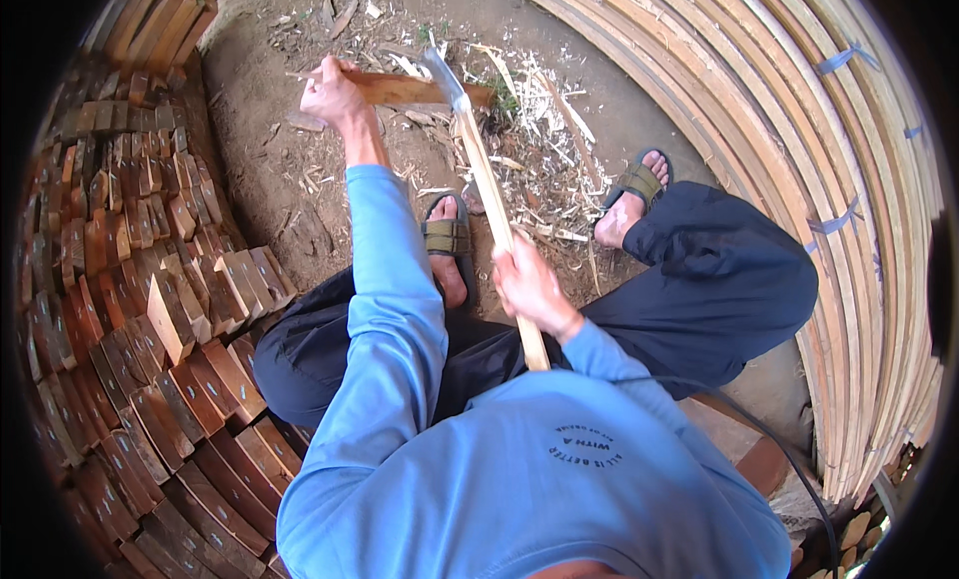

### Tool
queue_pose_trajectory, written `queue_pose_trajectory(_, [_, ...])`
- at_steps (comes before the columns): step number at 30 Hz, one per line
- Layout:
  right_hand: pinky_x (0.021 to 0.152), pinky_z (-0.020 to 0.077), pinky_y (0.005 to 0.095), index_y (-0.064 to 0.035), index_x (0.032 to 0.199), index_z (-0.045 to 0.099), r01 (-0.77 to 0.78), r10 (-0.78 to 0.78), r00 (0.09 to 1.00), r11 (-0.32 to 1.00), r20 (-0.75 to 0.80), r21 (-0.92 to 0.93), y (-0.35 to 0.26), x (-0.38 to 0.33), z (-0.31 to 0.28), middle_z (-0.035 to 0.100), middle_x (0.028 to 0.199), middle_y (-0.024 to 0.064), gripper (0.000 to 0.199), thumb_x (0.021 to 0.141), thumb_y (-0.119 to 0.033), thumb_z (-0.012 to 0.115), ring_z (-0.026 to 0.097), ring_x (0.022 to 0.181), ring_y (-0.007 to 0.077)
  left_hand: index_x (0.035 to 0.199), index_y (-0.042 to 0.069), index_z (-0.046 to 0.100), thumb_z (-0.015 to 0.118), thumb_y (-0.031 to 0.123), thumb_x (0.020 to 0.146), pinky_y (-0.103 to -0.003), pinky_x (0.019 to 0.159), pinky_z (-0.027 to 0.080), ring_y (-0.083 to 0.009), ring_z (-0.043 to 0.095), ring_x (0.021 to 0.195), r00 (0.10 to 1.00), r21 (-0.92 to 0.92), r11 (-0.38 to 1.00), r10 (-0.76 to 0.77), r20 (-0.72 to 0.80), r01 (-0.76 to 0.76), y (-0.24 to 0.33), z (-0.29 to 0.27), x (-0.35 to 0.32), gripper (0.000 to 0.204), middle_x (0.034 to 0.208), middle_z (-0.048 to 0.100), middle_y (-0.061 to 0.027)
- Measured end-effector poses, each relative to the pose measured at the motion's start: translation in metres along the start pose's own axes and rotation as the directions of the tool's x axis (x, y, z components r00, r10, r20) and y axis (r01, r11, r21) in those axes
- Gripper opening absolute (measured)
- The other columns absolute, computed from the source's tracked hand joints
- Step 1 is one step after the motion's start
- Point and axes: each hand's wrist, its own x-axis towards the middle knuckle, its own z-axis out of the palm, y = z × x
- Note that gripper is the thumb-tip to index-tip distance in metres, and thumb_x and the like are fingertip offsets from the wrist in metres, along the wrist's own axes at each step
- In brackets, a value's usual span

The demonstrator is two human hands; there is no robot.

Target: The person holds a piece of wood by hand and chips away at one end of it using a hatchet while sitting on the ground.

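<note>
Your left hand (330, 91), in the upper left of the frame, has its fingers wrapped around one end of a flat wooden stick (420, 88) that lies level above the dirt. Your right hand (531, 287), near the centre, is clenched around the long wooden handle of a hatchet (489, 194); its metal head (at the top centre) meets the stick from above. Wood chips (544, 159) litter the ground by your sandalled feet. Stacked wood blocks (150, 309) fill the left edge, bundled slats (799, 149) the right.
</note>
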Motion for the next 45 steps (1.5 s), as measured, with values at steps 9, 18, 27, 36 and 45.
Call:
queue_pose_trajectory(9, [0.037, 0.0407, 0.0282, -0.0037, 0.099, 0.046, -0.146, 0.144, 0.987, 0.989, 0.074, 0.021, -0.012, 0.022, 0.003, 0.049, 0.062, 0.0021, 0.016, 0.103, -0.018, 0.041, 0.047, 0.041, 0.0110, 0.077, -0.006, 0.059, 0.057, -0.003, 0.085, -0.033, 0.050, 0.056, -0.0193, 0.061, 0.055, 0.999, 0.151, 0.988, -0.034, -0.035, 0.039, 0.011, 0.018, -0.021, 0.009, 0.066, 0.062, -0.0126])
queue_pose_trajectory(18, [0.036, 0.0421, 0.0287, -0.0028, 0.097, 0.046, -0.086, 0.085, 0.993, 0.996, 0.080, 0.007, -0.010, 0.031, 0.005, 0.051, 0.062, 0.0025, 0.020, 0.104, -0.020, 0.040, 0.051, 0.041, 0.0128, 0.074, -0.004, 0.060, 0.058, 0.002, 0.084, -0.033, 0.050, 0.056, -0.0196, 0.062, 0.054, 0.999, 0.136, 0.991, -0.001, -0.050, 0.008, -0.002, 0.008, -0.007, 0.012, 0.065, 0.063, -0.0118])
queue_pose_trajectory(27, [0.044, 0.0498, 0.0406, 0.0034, 0.098, 0.049, -0.008, 0.011, 0.999, 0.998, 0.047, -0.069, -0.011, 0.028, 0.001, 0.059, 0.063, 0.0148, 0.022, 0.100, -0.019, 0.046, 0.062, 0.046, 0.0259, 0.073, -0.003, 0.060, 0.056, 0.000, 0.087, -0.033, 0.049, 0.056, -0.0193, 0.062, 0.054, 0.999, 0.163, 0.986, -0.010, -0.042, 0.017, 0.014, 0.014, -0.008, 0.014, 0.066, 0.064, -0.0127])
queue_pose_trajectory(36, [0.059, 0.0519, 0.0484, 0.0026, 0.105, 0.050, -0.080, 0.082, 0.996, 0.995, 0.042, -0.063, -0.023, 0.018, 0.013, 0.062, 0.073, 0.0226, 0.022, 0.099, -0.019, 0.048, 0.066, 0.063, 0.0375, 0.072, -0.004, 0.057, 0.055, -0.003, 0.084, -0.034, 0.049, 0.052, -0.0201, 0.059, 0.053, 0.997, 0.158, 0.987, 0.026, -0.074, -0.014, 0.007, 0.014, -0.007, 0.013, 0.065, 0.061, -0.0124])
queue_pose_trajectory(45, [0.054, 0.0505, 0.0446, 0.0002, 0.099, 0.050, 0.064, -0.069, 0.998, 0.955, -0.006, -0.291, -0.006, 0.011, -0.003, 0.057, 0.064, 0.0171, 0.018, 0.099, -0.017, 0.048, 0.063, 0.053, 0.0289, 0.073, -0.002, 0.053, 0.056, -0.001, 0.086, -0.034, 0.049, 0.051, -0.0194, 0.056, 0.052, 0.999, 0.121, 0.992, -0.013, -0.038, 0.018, -0.006, -0.007, 0.018, 0.014, 0.064, 0.057, -0.0099])
